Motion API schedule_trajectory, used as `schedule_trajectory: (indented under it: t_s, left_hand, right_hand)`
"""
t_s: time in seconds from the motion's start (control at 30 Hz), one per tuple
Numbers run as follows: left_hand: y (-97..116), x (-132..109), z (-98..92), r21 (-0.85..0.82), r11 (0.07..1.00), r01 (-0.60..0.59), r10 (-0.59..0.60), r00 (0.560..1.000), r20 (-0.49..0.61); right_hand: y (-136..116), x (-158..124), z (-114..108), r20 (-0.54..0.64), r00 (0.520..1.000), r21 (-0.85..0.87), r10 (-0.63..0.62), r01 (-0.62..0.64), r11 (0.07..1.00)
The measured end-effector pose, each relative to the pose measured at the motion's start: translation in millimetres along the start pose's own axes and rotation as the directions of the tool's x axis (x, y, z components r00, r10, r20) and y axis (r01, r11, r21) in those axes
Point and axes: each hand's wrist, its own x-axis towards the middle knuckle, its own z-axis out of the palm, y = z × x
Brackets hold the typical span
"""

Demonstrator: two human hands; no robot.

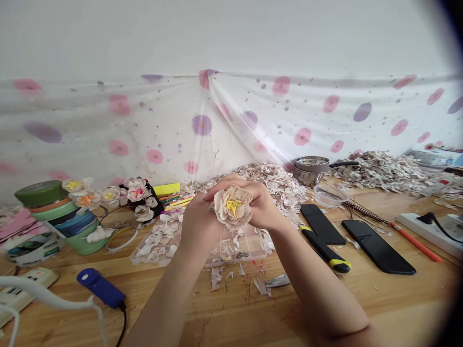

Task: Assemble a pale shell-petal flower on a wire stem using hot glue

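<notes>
An artificial flower (221, 200) with pale beige petals and a yellow centre is held up between my two hands, its face turned toward me. My left hand (200, 217) is closed at the flower's left side, most of its fingers out of sight. From the right, my right hand (265, 205) grips the flower, with fingers reaching behind it toward the left hand. The stem is hidden. Under the hands lies a clear compartment box (150, 250) holding loose pale petals.
Heaps of petal pieces (285, 188) line the wall. Finished flowers (137, 190) stand at left beside stacked tape rolls (77, 231) and a blue device (99, 287). To the right are a black-and-yellow cutter (323, 248), two dark phones (378, 246), metal bowls (311, 171) and a power strip (430, 231).
</notes>
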Motion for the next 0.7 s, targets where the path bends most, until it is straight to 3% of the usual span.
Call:
schedule_trajectory:
  t_s: [0.23,0.53,0.7]
  left_hand:
    - [-10,4,3.7,-0.071,0.997,-0.03,0.024,0.996,-0.086]
    - [-10,4,5.0,-0.113,0.983,-0.143,0.135,0.988,-0.075]
    - [-16,6,5.3,-0.142,0.974,-0.178,0.167,0.982,-0.084]
  right_hand:
    - [2,0,1,0.008,1.0,-0.033,-0.026,0.026,0.999]
    - [5,0,0,-0.007,0.998,0.074,-0.07,0.071,0.995]
    - [3,1,-2,0.02,0.997,0.05,-0.072,0.071,0.996]
